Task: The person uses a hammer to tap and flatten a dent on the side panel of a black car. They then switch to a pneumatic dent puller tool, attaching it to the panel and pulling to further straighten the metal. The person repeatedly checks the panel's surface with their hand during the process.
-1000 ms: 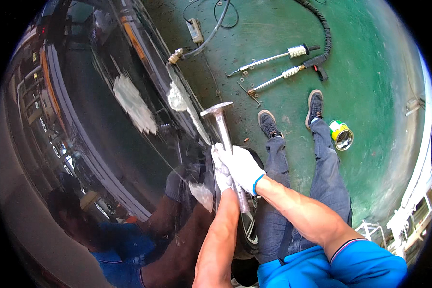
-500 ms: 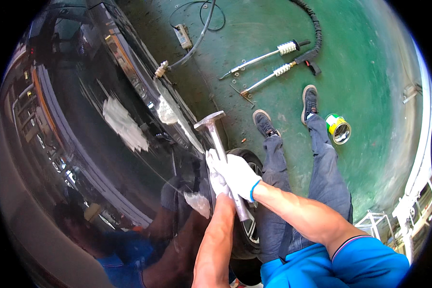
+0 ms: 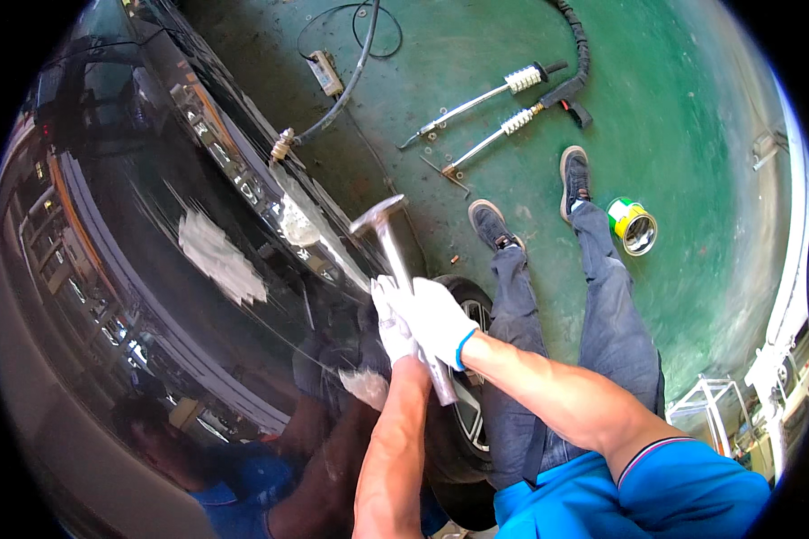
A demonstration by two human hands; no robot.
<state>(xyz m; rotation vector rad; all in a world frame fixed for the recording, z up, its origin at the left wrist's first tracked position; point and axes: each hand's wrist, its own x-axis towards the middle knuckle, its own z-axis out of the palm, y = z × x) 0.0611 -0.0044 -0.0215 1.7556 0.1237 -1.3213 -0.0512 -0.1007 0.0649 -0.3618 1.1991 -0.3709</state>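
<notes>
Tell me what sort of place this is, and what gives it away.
Probably a vehicle body repair shop: the dark car has pale, scraped-looking patches, a metal hammer is held beside it, and two rod-shaped tools lie on the green floor.

Bright light covers the floor while fisheye edges bend.

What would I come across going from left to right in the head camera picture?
Pale patch on the dark car panel → metal hose fitting → hammer → left shoe → right shoe → yellow and green can.
</notes>
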